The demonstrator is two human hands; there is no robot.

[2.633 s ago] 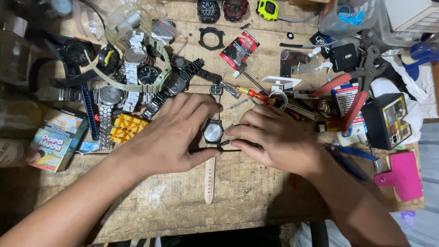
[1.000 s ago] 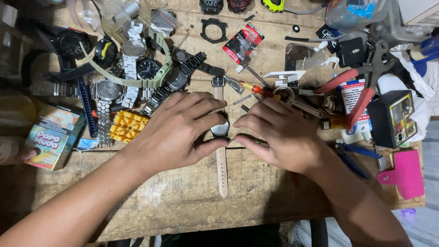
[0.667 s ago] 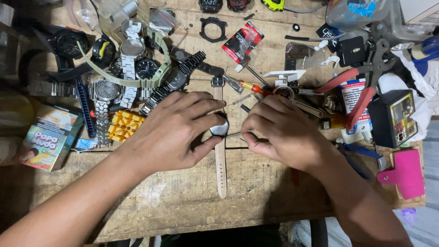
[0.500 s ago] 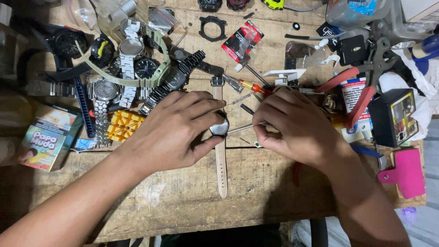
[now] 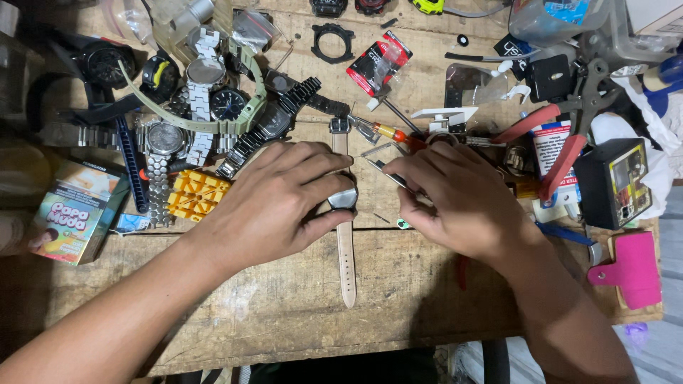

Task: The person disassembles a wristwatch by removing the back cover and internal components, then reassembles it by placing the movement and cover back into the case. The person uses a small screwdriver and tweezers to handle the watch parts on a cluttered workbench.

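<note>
A round-faced watch [image 5: 344, 199] with a pale tan strap lies near the middle of a worn, scarred wooden bench [image 5: 284, 313]. The left hand [image 5: 274, 203] pinches its case, thumb and fingers closed on it. The right hand [image 5: 462, 199], just beside, has its fingers closed around a thin metal tool [image 5: 380, 167]. Behind them lie a heap of watches [image 5: 206, 107], a yellow plastic block [image 5: 196, 193], red-handled pliers [image 5: 551, 139] and a small black box [image 5: 612, 181].
</note>
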